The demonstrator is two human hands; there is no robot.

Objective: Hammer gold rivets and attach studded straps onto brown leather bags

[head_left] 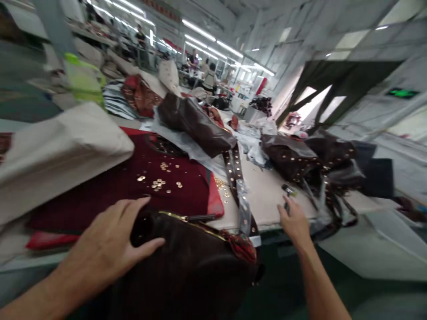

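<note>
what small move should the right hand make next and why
The right hand should probably secure the small dark tool: its thumb and fingers are right by it, though blur hides whether they already grip it. The left hand is at the dark bag.

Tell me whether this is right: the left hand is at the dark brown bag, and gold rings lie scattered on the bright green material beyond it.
Not quite: the material is dark red, not bright green, as the head view shows. The left hand is at the dark brown bag, and gold rings lie scattered on that material beyond it.
</note>
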